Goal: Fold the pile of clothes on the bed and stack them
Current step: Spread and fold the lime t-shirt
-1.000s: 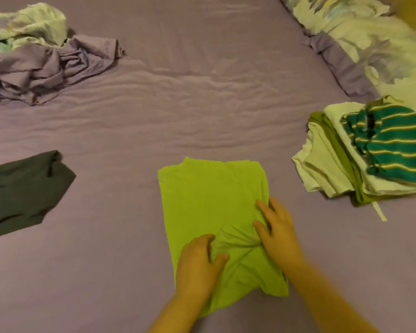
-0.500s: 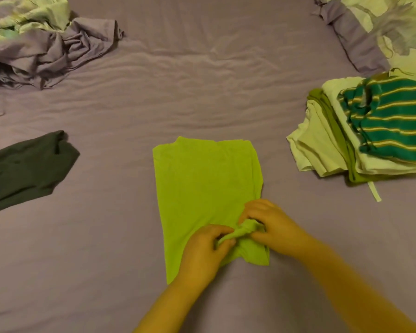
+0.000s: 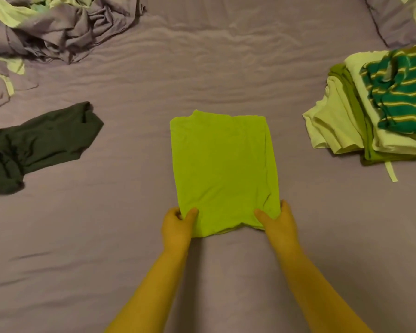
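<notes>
Both hands have slid apart from the bunched middle to the near corners. The left hand [image 3: 177, 225] and right hand [image 3: 277, 221] each pinch the lime shirt [image 3: 222, 169], flat on the bed [image 3: 226, 68].

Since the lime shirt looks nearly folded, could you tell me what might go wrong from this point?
1. The left hand and right hand pinch only the near corners of the lime green shirt, so lifting it could let the side folds fall open.
2. The folded stack at right already looks uneven, with the striped shirt sitting rumpled on top; another piece might slide off.
</notes>
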Demonstrator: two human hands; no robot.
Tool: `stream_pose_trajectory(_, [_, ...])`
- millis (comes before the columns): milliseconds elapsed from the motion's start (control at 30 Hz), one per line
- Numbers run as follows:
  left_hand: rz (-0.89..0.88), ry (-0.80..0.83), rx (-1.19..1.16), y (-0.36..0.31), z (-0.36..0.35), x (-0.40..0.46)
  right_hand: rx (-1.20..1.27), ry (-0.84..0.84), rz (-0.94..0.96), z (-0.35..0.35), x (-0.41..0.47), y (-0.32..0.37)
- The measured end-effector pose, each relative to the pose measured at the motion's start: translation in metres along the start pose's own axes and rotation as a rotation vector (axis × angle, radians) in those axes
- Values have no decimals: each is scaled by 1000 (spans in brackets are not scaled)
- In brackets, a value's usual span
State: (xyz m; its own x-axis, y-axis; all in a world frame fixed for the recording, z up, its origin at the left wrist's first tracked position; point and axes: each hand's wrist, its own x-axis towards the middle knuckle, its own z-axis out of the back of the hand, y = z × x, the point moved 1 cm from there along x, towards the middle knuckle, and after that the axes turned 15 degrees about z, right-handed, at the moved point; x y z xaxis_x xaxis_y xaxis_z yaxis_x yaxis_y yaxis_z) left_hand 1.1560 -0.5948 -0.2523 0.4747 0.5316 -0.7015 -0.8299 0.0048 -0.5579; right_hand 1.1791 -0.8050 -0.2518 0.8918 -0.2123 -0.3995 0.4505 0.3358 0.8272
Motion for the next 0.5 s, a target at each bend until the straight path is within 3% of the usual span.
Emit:
stream_pose_trajectory(233, [-104, 21, -175, -28, 35, -31, 677, -26, -157, 20, -9, 32])
stream_pose_trajectory(367, [-40, 67, -218, -17, 49, -53, 605, -72, -161, 18, -33, 29])
stream_pose_trajectory(500, [35, 37, -215, 10, 64, -65, 477, -41, -17, 17, -58, 26])
